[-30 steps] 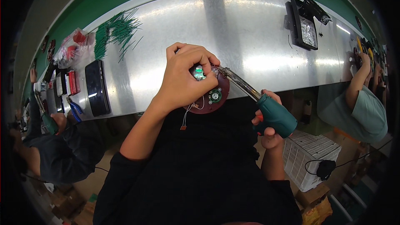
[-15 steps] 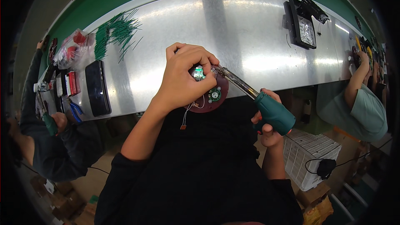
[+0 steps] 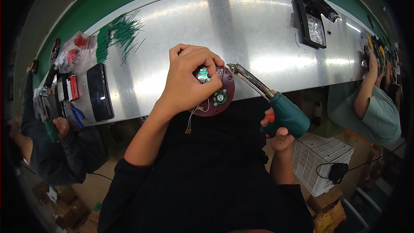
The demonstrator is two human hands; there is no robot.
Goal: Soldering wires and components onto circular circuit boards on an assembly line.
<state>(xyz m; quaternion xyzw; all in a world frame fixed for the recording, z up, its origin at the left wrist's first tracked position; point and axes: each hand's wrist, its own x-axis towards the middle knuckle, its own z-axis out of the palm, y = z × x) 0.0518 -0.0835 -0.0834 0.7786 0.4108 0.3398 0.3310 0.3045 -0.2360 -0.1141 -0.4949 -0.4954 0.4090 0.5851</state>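
My left hand [image 3: 189, 75] is closed over the upper left of a dark red round housing [image 3: 211, 111], thumb and forefinger pinched near its rim. What lies between those fingertips is hidden. Inside the housing show a green circuit board [image 3: 203, 74] and a small round green part [image 3: 220, 98]. Thin white wires hang from it, ending in a small brown piece [image 3: 188, 131]. In my right hand [image 3: 281, 136] is a green soldering gun [image 3: 289, 114], fingers wrapped round its handle. Its dark tip points up and left, just right of the housing and apart from it.
On the metal bench [image 3: 181, 21] lie green wires [image 3: 114, 34], a phone [image 3: 99, 91], blue pliers [image 3: 77, 116] and a plastic bag [image 3: 69, 56]. A black floodlight [image 3: 312, 26] sits far right. Co-workers [image 3: 64, 155] are at both sides. A white crate [image 3: 317, 164] stands below.
The soldering gun's tip has drawn back to the right, away from my left fingertips and the housing. My left hand and the housing have hardly moved.
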